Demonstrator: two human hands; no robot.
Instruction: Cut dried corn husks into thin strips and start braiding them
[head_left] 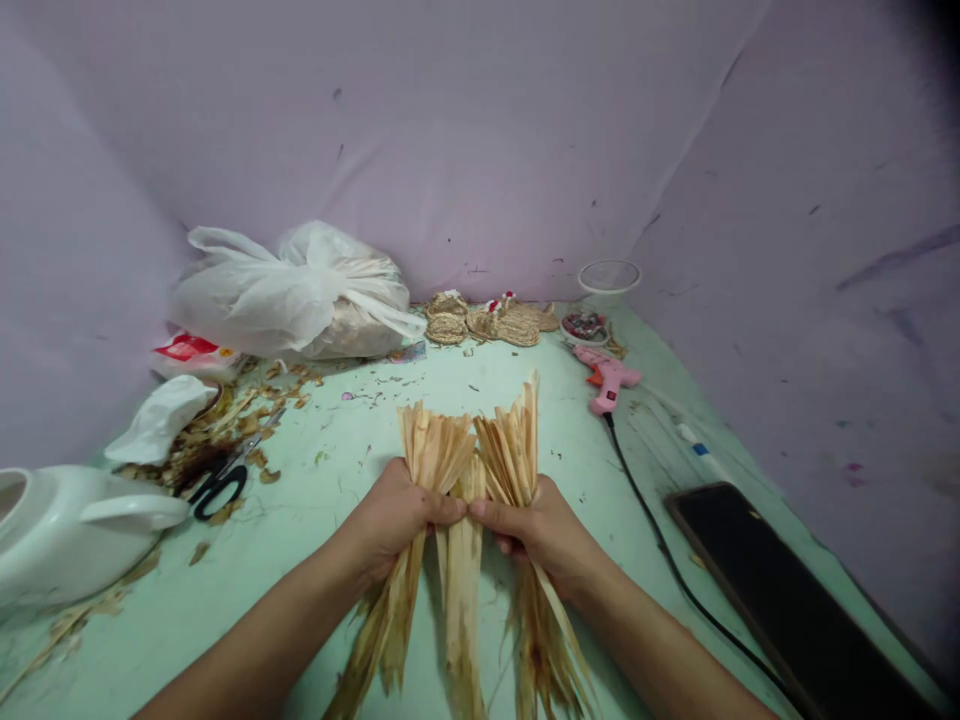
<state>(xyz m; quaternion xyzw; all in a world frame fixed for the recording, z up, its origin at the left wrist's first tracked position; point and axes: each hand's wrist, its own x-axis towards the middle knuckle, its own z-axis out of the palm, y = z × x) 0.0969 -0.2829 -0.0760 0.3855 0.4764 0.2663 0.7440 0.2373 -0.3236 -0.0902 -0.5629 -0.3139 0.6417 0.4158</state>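
Observation:
My left hand is closed around a bundle of dried, straw-coloured plant strips, fanned at the top and hanging down below the fist. A second bundle of the same strips is in my right hand, which is closed too. Between them, a wider dried strip runs downward, its upper part pinched where both thumbs meet. The lower ends of the bundles are brownish and frayed. My fingers under the bundles are mostly hidden.
On the pale green table, black-handled scissors lie left among scraps, near a white plastic vessel. A white bag and woven slippers sit behind. Right are a pink glue gun, its cord, and a dark phone-like slab.

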